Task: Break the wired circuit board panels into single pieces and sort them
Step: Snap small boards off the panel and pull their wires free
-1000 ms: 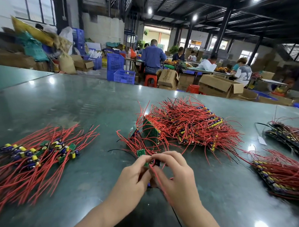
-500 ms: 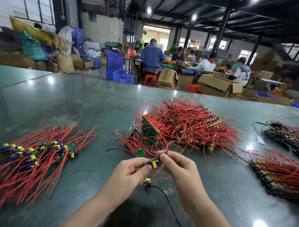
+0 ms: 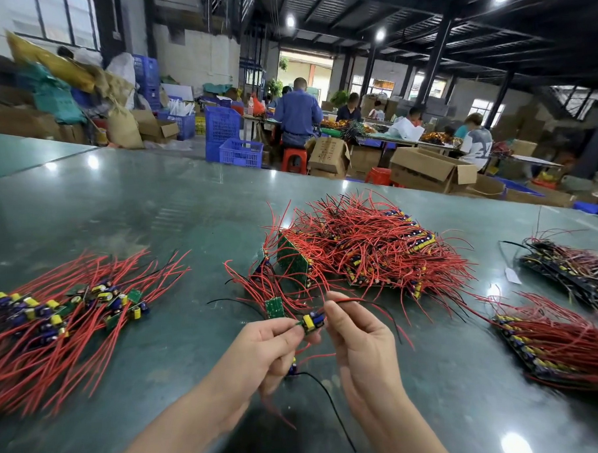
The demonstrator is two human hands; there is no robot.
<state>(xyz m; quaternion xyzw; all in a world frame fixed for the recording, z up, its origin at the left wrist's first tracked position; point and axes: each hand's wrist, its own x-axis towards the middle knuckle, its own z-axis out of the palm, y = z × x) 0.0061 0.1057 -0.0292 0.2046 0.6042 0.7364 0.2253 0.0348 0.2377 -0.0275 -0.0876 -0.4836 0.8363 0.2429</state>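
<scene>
Left hand and right hand pinch one small green wired board. Left of fingers: separated singles pile. Beyond: large unbroken red-wired panel heap remains.

We see glossy dark green table. On it at left, pile of single boards with red wires fanned out. Centre, big heap of wired panels; one small green board just before it. Right edge, two more stacks; white scrap near farther stack.
</scene>
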